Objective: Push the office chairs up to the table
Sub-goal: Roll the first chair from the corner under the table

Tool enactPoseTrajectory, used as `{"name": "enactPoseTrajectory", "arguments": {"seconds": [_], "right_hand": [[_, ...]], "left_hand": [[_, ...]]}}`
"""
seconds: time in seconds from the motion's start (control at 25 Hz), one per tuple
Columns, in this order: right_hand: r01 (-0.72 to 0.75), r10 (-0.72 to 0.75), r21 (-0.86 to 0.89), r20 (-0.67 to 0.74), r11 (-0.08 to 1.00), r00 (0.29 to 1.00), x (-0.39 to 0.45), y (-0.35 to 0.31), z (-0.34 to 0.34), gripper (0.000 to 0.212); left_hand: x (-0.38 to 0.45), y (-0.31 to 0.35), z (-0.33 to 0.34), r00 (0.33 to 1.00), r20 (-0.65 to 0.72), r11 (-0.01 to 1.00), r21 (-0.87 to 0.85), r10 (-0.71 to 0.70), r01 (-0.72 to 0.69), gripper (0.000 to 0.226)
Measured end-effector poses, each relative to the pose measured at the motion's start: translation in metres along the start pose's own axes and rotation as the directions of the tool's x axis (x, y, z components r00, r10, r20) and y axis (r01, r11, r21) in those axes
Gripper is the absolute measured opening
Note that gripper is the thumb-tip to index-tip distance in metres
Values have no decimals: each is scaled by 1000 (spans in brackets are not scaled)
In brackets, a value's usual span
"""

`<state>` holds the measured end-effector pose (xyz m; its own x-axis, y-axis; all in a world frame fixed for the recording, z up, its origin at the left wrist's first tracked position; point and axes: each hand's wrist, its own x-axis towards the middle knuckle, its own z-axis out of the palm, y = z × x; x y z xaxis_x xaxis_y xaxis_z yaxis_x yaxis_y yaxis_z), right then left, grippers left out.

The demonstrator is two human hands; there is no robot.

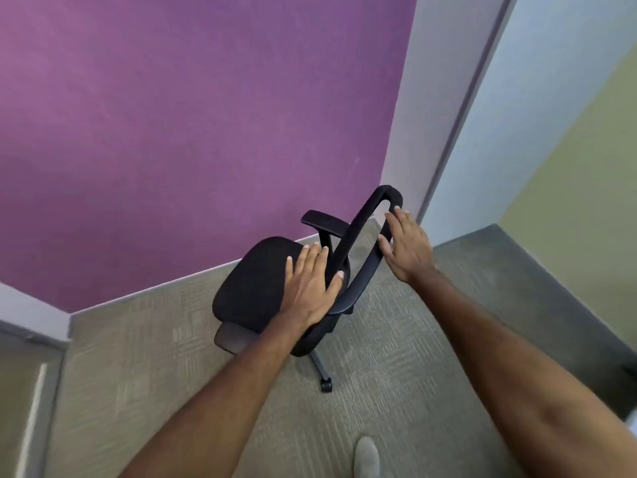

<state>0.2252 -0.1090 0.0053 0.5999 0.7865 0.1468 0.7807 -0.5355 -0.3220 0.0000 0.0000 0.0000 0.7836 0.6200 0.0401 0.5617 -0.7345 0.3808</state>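
Here both hands (pixel 358 267) rest flat on the office chair (pixel 251 288) backrest.

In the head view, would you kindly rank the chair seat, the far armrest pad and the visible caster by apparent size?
1. Seat, clearly largest, though the left hand covers part.
2. Armrest pad.
3. Caster, smallest.

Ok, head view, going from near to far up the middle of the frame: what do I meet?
Shoe tip → chair caster → left hand on the backrest frame → armrest → purple wall.
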Motion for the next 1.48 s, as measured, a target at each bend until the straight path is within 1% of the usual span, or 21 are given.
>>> {"name": "enactPoseTrajectory", "arguments": {"seconds": [0.08, 0.16, 0.28, 0.36, 0.44, 0.56, 0.64, 0.72, 0.88, 1.08, 1.32, 1.4, 1.48], "right_hand": [[56, -57, 17, 35, 998, 998, 18, 5, 4, 65], [124, -124, 13, 91, 992, 988, 36, 9, 11, 65], [183, -185, 23, 115, 983, 976, 54, 18, 19, 64], [223, -225, 32, 131, 974, 966, 67, 27, 20, 60], [250, -251, 30, 157, 968, 955, 79, 36, 19, 57], [285, -281, 14, 221, 958, 934, 95, 45, 14, 56], [282, -278, 18, 235, 959, 931, 98, 46, 12, 60], [258, -265, 59, 217, 964, 939, 93, 45, 14, 64], [233, -244, 87, 151, 969, 958, 76, 38, 24, 61], [312, -313, 26, 103, 950, 944, 47, 34, 32, 57], [403, -393, -33, 160, 915, 905, 10, 5, 33, 49], [433, -420, -36, 185, 900, 888, -2, -11, 34, 51], [453, -444, 4, 215, 891, 870, -13, -25, 35, 63]], "left_hand": [[5, 18, 6, 996, 69, 993, -94, -59, 65, 81], [8, 33, 11, 985, 140, 985, -122, -105, 123, 94], [13, 39, 21, 951, 240, 970, -96, -197, 225, 109], [16, 42, 26, 926, 282, 956, -79, -251, 283, 111], [16, 45, 30, 924, 272, 953, -67, -269, 297, 107], [18, 46, 33, 937, 232, 960, -39, -260, 276, 101], [18, 47, 32, 939, 228, 962, -27, -259, 272, 98], [16, 44, 31, 942, 229, 966, -21, -247, 258, 97], [3, 29, 24, 947, 239, 974, -9, -216, 225, 97], [-26, -5, 7, 953, 265, 989, 16, -148, 149, 95], [-64, -60, -23, 946, 313, 995, 85, -85, 61, 94], [-74, -78, -34, 940, 328, 991, 123, -91, 53, 94], [-83, -93, -42, 942, 316, 983, 173, -114, 61, 93]]}}
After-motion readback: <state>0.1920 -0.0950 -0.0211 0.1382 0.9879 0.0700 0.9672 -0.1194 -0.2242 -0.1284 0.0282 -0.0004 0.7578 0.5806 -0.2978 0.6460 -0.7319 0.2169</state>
